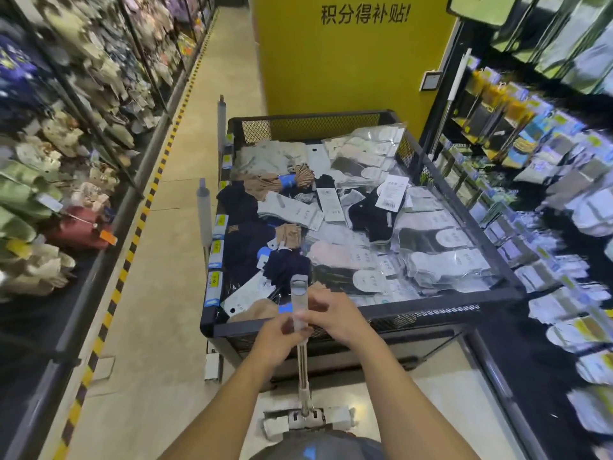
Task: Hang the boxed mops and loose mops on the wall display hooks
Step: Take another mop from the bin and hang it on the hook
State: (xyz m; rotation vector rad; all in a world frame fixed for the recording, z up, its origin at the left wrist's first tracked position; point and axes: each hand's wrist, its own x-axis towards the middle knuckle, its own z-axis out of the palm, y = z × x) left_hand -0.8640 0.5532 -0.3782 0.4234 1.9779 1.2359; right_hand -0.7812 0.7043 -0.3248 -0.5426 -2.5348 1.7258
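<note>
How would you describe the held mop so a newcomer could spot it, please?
Find the black mesh bin of socks. At its near edge, the left hand and right hand hold one mop upright, head on the floor. Two other handles stand unheld at the bin's left side.

Subject: one person, viewed from the head camera.

Left hand [282,340] and right hand [335,315]: both bare from fingertips to wrist.

Left forearm [227,400] and right forearm [403,386]: bare along the whole length in view, down to the lower frame edge. Whether a sleeve sits higher up cannot be told.

Torso: a rounded patch of dark grey garment [345,448] shows at bottom centre, between the two forearms. The fabric is plain, matt and slightly blurred. It bears a small bright blue mark [310,453], roughly angular; its design cannot be read. The garment's upper edge carries a thin brownish rim.
</note>
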